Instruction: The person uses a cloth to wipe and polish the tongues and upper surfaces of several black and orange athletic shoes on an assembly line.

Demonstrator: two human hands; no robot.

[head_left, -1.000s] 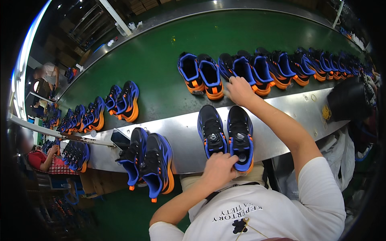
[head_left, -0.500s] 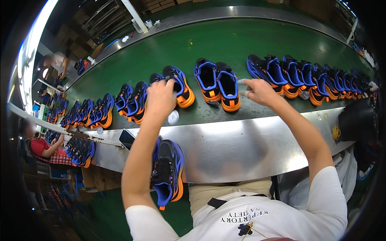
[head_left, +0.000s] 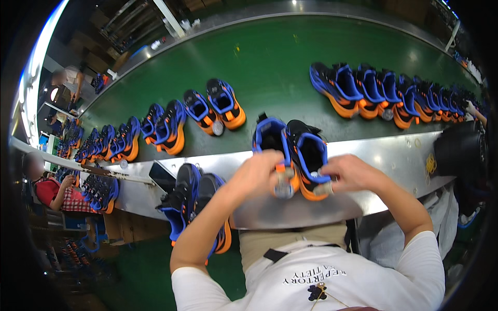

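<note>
L hand (head_left: 258, 173): you've pulled back off belt (head_left: 270, 67), now gripping blue shoe (head_left: 273, 142) heel.
R hand (head_left: 348, 173): gripping black shoe (head_left: 309, 150) heel.
Pair: now on steel ledge (head_left: 394, 155), 12 o'clock of you.
Spare pair (head_left: 194, 199): 9 o'clock, untouched.

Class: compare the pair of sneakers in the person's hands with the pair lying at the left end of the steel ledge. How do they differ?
The held pair has a grip on each heel: left hand, right hand. The ledge pair lies untouched. The held pair sits across the seam between green belt and steel ledge; the ledge pair overhangs the near edge. Both are black, blue and orange.
</note>
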